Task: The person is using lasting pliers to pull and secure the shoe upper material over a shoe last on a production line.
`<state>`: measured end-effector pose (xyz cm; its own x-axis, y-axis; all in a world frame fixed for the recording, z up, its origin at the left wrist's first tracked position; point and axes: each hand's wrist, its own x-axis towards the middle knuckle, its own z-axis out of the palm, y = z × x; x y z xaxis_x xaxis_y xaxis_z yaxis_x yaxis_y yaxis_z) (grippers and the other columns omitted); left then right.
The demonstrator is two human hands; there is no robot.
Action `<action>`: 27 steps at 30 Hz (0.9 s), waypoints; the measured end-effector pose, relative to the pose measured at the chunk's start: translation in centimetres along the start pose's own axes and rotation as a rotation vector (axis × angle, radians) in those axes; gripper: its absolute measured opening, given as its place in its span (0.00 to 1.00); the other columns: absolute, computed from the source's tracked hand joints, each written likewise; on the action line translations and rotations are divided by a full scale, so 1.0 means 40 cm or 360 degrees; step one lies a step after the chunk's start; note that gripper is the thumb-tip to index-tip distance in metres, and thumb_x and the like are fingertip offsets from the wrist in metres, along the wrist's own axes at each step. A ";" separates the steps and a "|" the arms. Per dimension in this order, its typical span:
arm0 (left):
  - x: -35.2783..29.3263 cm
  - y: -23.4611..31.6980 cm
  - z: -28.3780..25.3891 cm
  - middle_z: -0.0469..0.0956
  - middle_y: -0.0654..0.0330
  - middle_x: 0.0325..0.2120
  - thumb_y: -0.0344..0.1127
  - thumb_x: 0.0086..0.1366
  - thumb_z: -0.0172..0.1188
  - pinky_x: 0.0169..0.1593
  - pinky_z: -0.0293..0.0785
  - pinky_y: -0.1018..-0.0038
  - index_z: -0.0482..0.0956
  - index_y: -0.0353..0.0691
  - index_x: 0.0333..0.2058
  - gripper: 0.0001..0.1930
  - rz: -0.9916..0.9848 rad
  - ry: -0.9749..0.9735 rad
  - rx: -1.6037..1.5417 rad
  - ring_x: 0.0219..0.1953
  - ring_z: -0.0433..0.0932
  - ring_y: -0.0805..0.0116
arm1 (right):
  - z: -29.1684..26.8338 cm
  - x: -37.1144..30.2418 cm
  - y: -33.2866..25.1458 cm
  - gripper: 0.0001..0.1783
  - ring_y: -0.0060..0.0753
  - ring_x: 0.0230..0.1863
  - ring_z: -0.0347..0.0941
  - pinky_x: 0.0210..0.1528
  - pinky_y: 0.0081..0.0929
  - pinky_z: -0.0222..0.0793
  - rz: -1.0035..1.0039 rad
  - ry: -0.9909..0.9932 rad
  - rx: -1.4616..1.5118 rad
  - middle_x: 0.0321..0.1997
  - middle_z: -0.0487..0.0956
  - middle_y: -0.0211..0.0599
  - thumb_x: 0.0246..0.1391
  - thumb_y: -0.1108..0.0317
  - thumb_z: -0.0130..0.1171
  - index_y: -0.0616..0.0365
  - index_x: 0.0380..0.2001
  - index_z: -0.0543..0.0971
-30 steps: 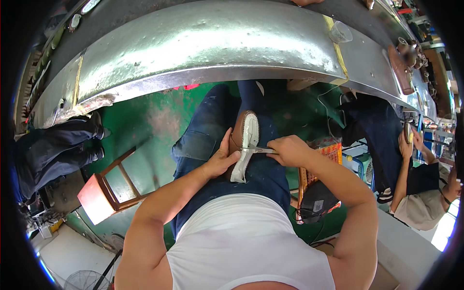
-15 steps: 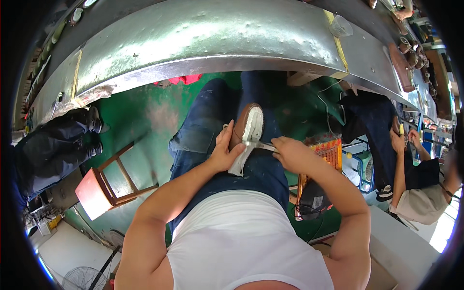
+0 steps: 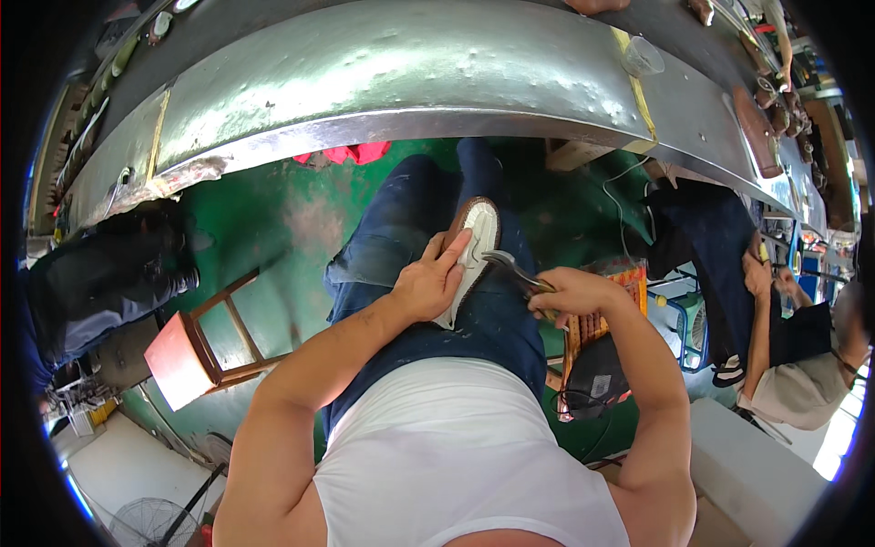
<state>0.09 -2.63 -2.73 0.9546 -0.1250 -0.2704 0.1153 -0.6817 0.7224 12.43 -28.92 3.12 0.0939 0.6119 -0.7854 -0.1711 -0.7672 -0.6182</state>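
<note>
Head view: a brown leather-like shoe with a white underside (image 3: 478, 250) lies sole-up on dark blue trousers (image 3: 497, 319), the left hand (image 3: 428, 284) closed round its side. Right hand (image 3: 583, 294) firmly wraps a dark, curved metal hand tool (image 3: 512, 265), its tip at the sole's right edge. Bracing the shoe and keeping fingertips clear seem wise.

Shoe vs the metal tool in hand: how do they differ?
Look: the shoe shows a brown upper and a whitish underside; the tool is dark, shiny metal.
Shape: the shoe is broad with a rounded toe; the tool's visible part is slim with a curved end.
Hold: the left hand steadies the shoe; the right hand grips the tool.
Shared: both are hand-held, above the person's lap.
</note>
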 end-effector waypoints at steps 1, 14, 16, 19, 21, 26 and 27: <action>0.003 0.007 -0.007 0.52 0.36 0.67 0.44 0.71 0.44 0.54 0.74 0.52 0.48 0.61 0.71 0.31 -0.0005 0.0010 -0.0003 0.51 0.74 0.32 | 0.005 -0.016 0.000 0.16 0.28 0.29 0.77 0.31 0.29 0.72 0.0034 0.0095 0.0056 0.29 0.79 0.35 0.63 0.57 0.56 0.62 0.35 0.76; -0.007 -0.013 0.076 0.48 0.30 0.67 0.46 0.71 0.49 0.66 0.62 0.60 0.34 0.26 0.69 0.43 -0.0227 0.0191 -0.0273 0.66 0.59 0.35 | 0.119 0.083 -0.100 0.26 0.67 0.39 0.76 0.44 0.51 0.71 -0.0662 0.1260 -0.0658 0.34 0.78 0.63 0.67 0.51 0.46 0.70 0.35 0.73; -0.001 -0.014 0.073 0.48 0.30 0.67 0.46 0.70 0.51 0.68 0.57 0.62 0.33 0.24 0.68 0.45 -0.0279 0.0136 -0.0305 0.69 0.55 0.37 | 0.147 0.081 -0.073 0.24 0.64 0.40 0.76 0.44 0.50 0.71 -0.0289 0.0988 -0.1119 0.36 0.78 0.60 0.67 0.51 0.46 0.67 0.36 0.73; -0.008 -0.043 0.053 0.43 0.33 0.70 0.46 0.69 0.55 0.71 0.51 0.64 0.29 0.28 0.69 0.48 -0.0353 -0.0002 -0.0576 0.72 0.49 0.43 | 0.140 0.068 -0.050 0.23 0.62 0.40 0.77 0.43 0.50 0.72 -0.0232 0.1060 -0.1155 0.36 0.78 0.56 0.67 0.52 0.47 0.65 0.36 0.72; -0.029 -0.077 0.020 0.37 0.38 0.72 0.43 0.68 0.57 0.72 0.46 0.66 0.26 0.31 0.70 0.50 -0.0110 -0.0393 -0.0933 0.74 0.41 0.48 | 0.122 0.045 -0.047 0.22 0.62 0.40 0.77 0.42 0.50 0.72 -0.0271 0.1011 -0.1124 0.37 0.79 0.56 0.67 0.52 0.47 0.65 0.36 0.72; -0.042 -0.080 0.019 0.34 0.41 0.72 0.39 0.67 0.59 0.73 0.41 0.67 0.27 0.34 0.70 0.50 -0.0093 -0.0392 -0.0900 0.75 0.36 0.52 | 0.145 0.053 -0.057 0.22 0.64 0.39 0.76 0.40 0.52 0.72 -0.0632 0.1221 -0.0897 0.34 0.79 0.58 0.67 0.52 0.47 0.65 0.35 0.72; -0.038 -0.078 0.025 0.36 0.40 0.72 0.38 0.67 0.59 0.73 0.42 0.67 0.27 0.34 0.71 0.50 -0.0030 -0.0288 -0.0830 0.75 0.37 0.51 | 0.140 0.084 -0.047 0.22 0.60 0.36 0.77 0.39 0.49 0.72 -0.0543 0.1236 -0.0936 0.33 0.79 0.56 0.67 0.52 0.48 0.64 0.35 0.73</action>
<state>-2.00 -1.03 -5.19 0.8938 -0.2697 -0.3583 0.2967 -0.2436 0.9234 7.58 -24.34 1.81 0.6907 0.6820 -0.2407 0.4707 -0.6766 -0.5663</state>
